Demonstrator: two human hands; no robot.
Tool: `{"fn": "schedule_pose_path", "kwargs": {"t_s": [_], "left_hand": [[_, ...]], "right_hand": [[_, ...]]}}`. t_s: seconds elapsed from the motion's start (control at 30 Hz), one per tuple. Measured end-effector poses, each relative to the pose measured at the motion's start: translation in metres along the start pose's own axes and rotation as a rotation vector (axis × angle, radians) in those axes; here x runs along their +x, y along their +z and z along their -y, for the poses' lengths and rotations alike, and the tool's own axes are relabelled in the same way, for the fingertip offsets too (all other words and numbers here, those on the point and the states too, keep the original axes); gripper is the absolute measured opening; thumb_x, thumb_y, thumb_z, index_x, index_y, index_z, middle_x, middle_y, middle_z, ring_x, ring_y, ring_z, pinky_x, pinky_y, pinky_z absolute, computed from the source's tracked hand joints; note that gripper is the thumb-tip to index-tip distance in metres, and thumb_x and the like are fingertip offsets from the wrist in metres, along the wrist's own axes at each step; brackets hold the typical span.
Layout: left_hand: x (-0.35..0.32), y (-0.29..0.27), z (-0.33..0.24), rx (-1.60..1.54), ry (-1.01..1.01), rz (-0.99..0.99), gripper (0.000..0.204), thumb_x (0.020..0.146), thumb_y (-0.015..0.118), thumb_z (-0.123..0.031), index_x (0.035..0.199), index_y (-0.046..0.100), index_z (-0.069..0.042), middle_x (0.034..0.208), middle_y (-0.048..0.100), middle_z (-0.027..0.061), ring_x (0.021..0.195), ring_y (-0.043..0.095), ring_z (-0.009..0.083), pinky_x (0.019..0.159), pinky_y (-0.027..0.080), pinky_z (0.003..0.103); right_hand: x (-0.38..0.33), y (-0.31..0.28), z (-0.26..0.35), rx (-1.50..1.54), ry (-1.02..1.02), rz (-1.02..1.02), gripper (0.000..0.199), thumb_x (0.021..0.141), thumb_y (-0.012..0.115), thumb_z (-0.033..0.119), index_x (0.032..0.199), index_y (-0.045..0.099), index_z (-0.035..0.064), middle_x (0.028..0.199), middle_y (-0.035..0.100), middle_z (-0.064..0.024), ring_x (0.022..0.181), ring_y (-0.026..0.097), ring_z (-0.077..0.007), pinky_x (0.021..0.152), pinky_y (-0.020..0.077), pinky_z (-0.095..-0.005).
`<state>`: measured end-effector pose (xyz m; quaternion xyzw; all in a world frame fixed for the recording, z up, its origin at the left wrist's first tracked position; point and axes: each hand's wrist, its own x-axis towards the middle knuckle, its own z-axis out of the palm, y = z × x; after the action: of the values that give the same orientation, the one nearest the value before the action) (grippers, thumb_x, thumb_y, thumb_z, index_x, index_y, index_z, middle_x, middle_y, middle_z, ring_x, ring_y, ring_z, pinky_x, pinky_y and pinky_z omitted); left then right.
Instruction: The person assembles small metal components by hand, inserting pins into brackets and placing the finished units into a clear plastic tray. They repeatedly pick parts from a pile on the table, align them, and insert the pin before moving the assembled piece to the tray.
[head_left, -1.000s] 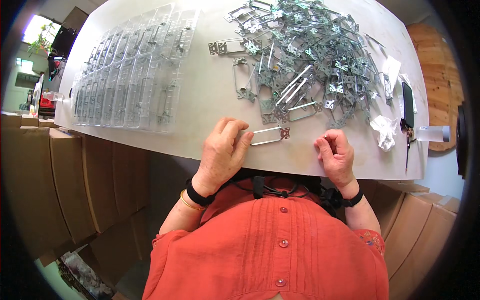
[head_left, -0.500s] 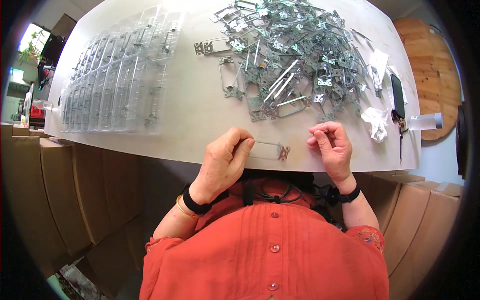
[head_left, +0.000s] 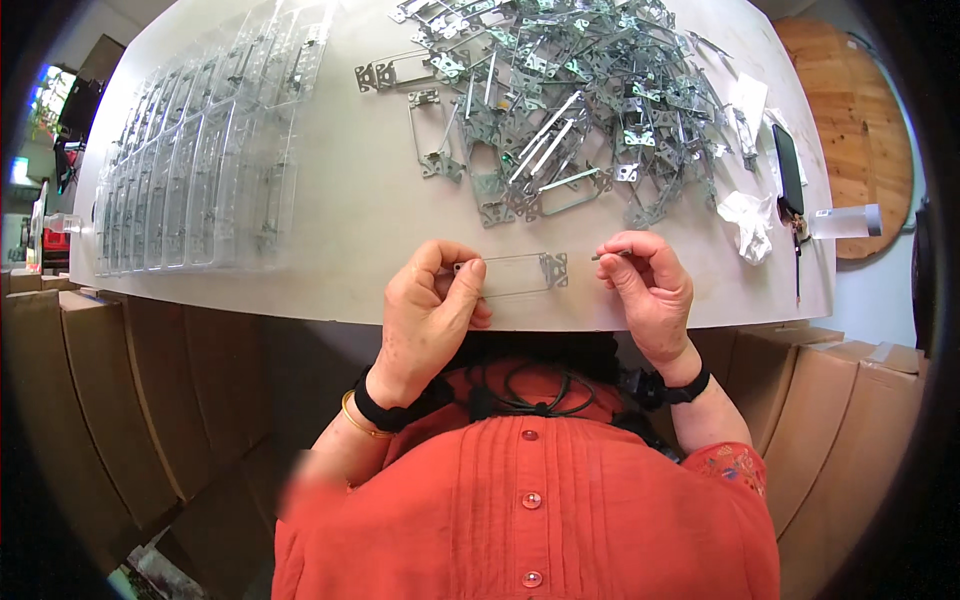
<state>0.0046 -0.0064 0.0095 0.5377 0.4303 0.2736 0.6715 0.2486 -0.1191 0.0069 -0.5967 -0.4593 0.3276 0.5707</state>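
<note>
Near the table's front edge, my left hand (head_left: 432, 310) pinches one end of a metal wire-frame bracket (head_left: 553, 270). Its two thin rods run to the right and end in a cut-out plate. Facing that plate, my right hand (head_left: 652, 290) is closed in a pinch on a small thin dark piece (head_left: 612, 256), its tip pointing left. A gap separates this piece from the bracket, and its exact kind is too small to make out. Beyond my hands lies a large heap of similar metal brackets (head_left: 560, 120), some lying loose at its left side.
Clear plastic blister trays (head_left: 200, 150) holding metal parts cover the table's left side. At the right lie crumpled white tissue (head_left: 748, 222), a dark phone (head_left: 788, 170) and a clear bottle-like cylinder (head_left: 845, 222). Cardboard boxes (head_left: 810, 400) stand below the table on both sides.
The bracket, blurred before, is now raised slightly and its end plate shows flat. My right hand has shifted a little left, and the small piece in it shows more clearly.
</note>
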Motion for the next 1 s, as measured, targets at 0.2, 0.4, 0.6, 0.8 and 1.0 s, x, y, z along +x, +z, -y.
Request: {"fn": "schedule_pose_path", "kwargs": {"t_s": [0.2,0.4,0.6,0.8,1.0], "left_hand": [[0.001,0.002,0.001,-0.006,0.027,-0.009,0.015,0.108,0.065,-0.013,0.112,0.062,0.001,0.086,0.067,0.0028,0.069,0.07,0.0094,0.06,0.063,0.025],[-0.001,0.002,0.004,-0.004,0.047,-0.011,0.015,0.107,0.066,-0.012,0.112,0.062,0.001,0.083,0.067,0.0024,0.069,0.07,0.0097,0.06,0.062,0.025],[0.0,0.005,0.002,-0.012,0.051,-0.01,0.015,0.107,0.067,-0.011,0.112,0.062,0.001,0.081,0.067,0.0025,0.069,0.069,0.0093,0.06,0.062,0.025],[-0.002,0.005,-0.001,0.007,0.072,-0.009,0.015,0.106,0.068,-0.012,0.111,0.063,0.002,0.081,0.068,0.0032,0.068,0.069,0.0089,0.06,0.061,0.024],[0.0,0.004,0.004,-0.014,0.079,-0.001,0.015,0.106,0.069,-0.011,0.111,0.062,0.002,0.08,0.068,0.0035,0.067,0.069,0.0087,0.06,0.06,0.024]], "right_hand": [[0.0,0.016,-0.001,0.047,-0.016,-0.033,0.016,0.102,0.071,0.0,0.116,0.066,0.0024,0.107,0.07,-0.0047,0.091,0.066,-0.009,0.083,0.0556,-0.0238],[0.0,0.019,-0.005,0.045,-0.095,-0.006,0.015,0.101,0.072,-0.001,0.114,0.066,0.0019,0.109,0.07,-0.0072,0.092,0.065,-0.0102,0.082,0.0545,-0.0237],[0.002,0.023,-0.01,-0.07,-0.15,-0.016,0.015,0.099,0.074,-0.001,0.112,0.066,0.0026,0.106,0.07,-0.0069,0.091,0.065,-0.0112,0.08,0.0534,-0.0243],[0.004,0.026,-0.011,-0.049,-0.141,-0.022,0.015,0.099,0.074,0.0,0.112,0.066,0.0032,0.105,0.07,-0.006,0.089,0.065,-0.0112,0.079,0.053,-0.0243],[0.006,0.026,-0.009,-0.084,-0.147,-0.016,0.015,0.1,0.073,-0.001,0.112,0.066,0.0033,0.104,0.07,-0.006,0.088,0.065,-0.0106,0.076,0.053,-0.0241]]}}
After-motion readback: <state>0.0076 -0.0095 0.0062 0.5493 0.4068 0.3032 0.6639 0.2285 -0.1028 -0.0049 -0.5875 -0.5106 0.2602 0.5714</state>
